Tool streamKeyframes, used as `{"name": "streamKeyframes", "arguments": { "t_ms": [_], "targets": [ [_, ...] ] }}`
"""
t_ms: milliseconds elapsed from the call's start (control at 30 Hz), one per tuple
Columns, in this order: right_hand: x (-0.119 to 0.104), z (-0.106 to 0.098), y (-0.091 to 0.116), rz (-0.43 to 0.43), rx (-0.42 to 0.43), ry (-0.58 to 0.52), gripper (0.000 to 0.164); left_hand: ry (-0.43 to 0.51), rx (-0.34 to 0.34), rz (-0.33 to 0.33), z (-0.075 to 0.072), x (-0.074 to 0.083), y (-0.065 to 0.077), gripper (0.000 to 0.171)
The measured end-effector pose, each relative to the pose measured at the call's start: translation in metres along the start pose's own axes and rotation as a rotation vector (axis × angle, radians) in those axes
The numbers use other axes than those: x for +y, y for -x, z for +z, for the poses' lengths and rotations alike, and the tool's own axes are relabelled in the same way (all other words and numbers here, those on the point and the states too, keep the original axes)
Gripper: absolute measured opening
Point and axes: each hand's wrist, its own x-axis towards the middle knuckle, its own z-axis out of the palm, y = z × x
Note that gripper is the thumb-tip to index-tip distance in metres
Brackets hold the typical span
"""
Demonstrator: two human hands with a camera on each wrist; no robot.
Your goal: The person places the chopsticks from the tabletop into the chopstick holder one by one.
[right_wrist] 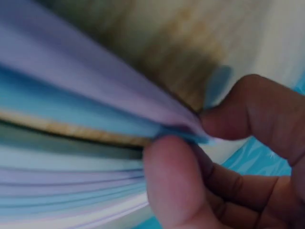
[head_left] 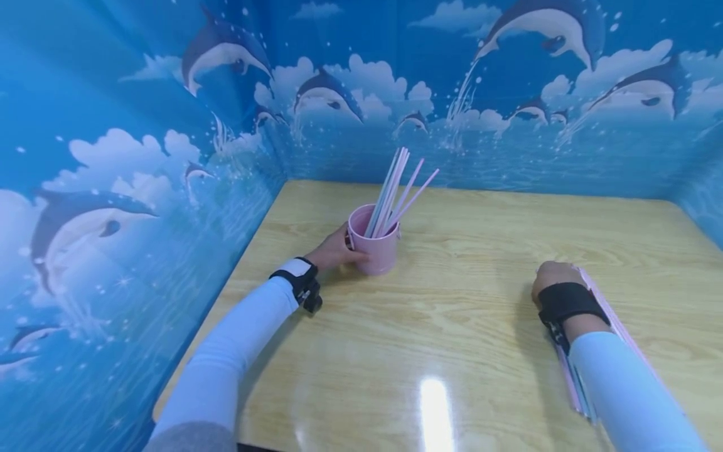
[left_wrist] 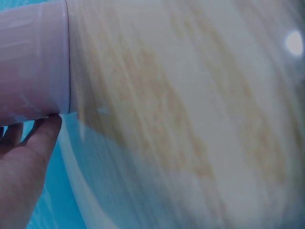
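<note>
We see our left hand (head_left: 333, 250) curled against the left side of a pink bucket (head_left: 380, 256) on the wooden table (head_left: 452, 282), its thumb across the near wall, below the rim. Upright straws (head_left: 390, 194) lean inside, above those fingers. At right, our right hand (head_left: 556, 280) pinches the ends of lilac and blue straws (right_wrist: 114, 93) between its fingertips (right_wrist: 171, 171); more straws (right_wrist: 71, 186) lie just beside the pinch, running back under the forearm.
</note>
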Motion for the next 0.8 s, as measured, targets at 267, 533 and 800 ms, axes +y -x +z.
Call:
{"name": "streamKeyframes", "arguments": {
  "t_ms": [267, 533, 800],
  "targets": [
    [-0.010, 0.005, -0.011, 0.120, 0.020, 0.022, 0.029, -0.017, -0.011, -0.017, 0.001, 0.016, 0.010, 0.087],
    [-0.018, -0.046, -0.004, 0.038, 0.096, 0.002, 0.023, -0.018, -0.007, 0.008, -0.002, -0.004, -0.001, 0.089],
    [-0.074, -0.153, 0.040, -0.087, 0.524, -0.199, 0.025, -0.007, -0.022, 0.009, -0.002, -0.001, 0.001, 0.089]
  ]
}}
